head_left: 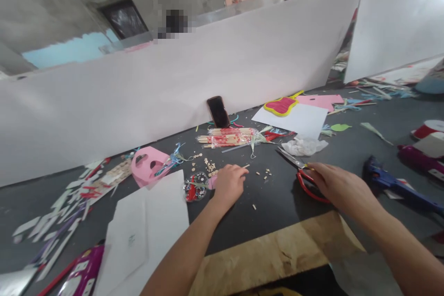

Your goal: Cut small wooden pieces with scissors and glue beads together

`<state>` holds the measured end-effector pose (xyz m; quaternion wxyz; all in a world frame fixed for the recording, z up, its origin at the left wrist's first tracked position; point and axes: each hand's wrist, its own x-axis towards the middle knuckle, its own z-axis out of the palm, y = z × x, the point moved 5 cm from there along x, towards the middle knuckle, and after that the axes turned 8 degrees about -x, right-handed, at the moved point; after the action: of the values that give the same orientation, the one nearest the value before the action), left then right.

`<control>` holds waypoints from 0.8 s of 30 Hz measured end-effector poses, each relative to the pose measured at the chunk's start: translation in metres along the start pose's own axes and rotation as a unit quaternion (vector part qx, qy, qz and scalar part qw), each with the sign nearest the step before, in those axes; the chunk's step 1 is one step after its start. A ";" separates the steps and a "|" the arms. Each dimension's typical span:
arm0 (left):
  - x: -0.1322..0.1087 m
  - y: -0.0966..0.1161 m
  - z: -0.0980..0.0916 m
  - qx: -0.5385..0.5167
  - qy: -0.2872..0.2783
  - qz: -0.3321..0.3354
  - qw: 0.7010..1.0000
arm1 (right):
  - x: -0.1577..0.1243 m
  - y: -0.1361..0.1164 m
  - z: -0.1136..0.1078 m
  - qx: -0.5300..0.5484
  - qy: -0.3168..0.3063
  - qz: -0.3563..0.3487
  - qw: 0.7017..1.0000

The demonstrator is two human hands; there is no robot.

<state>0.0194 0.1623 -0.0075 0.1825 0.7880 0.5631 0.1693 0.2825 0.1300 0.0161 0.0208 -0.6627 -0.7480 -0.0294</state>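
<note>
My left hand (229, 184) is closed in a pinch on a short wooden stick piece (246, 166), just above the dark table (277, 199). Small cut wooden bits (265, 174) lie scattered around it. My right hand (338, 185) rests over the handles of red-handled scissors (301, 170), fingers curled on them; the blades point up and left along the table. A clear packet of wooden sticks (229, 137) lies beyond my left hand, in front of a dark phone (218, 111) leaning against the white board.
White paper sheets (145, 231) and a pink cut-out shape (149, 164) lie at left among paper strips. A blue glue gun (391, 182) lies at right. A white divider board (173, 88) runs along the back. A brown board (277, 249) lies at the near edge.
</note>
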 end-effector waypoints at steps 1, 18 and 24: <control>-0.003 -0.011 -0.010 0.008 0.010 -0.014 1.000 | -0.007 -0.002 0.001 0.074 0.047 -0.005 0.996; 0.055 -0.178 -0.093 0.158 0.061 -0.299 0.939 | -0.047 -0.056 0.027 0.233 0.176 -0.071 0.954; 0.054 -0.137 -0.092 0.158 0.055 -0.242 0.956 | -0.048 -0.058 0.027 0.257 0.113 -0.031 0.959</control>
<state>-0.1203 0.2629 0.0106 0.0598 0.6360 0.7660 0.0723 0.2308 0.0779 -0.0151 0.2741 -0.6040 -0.7431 0.0887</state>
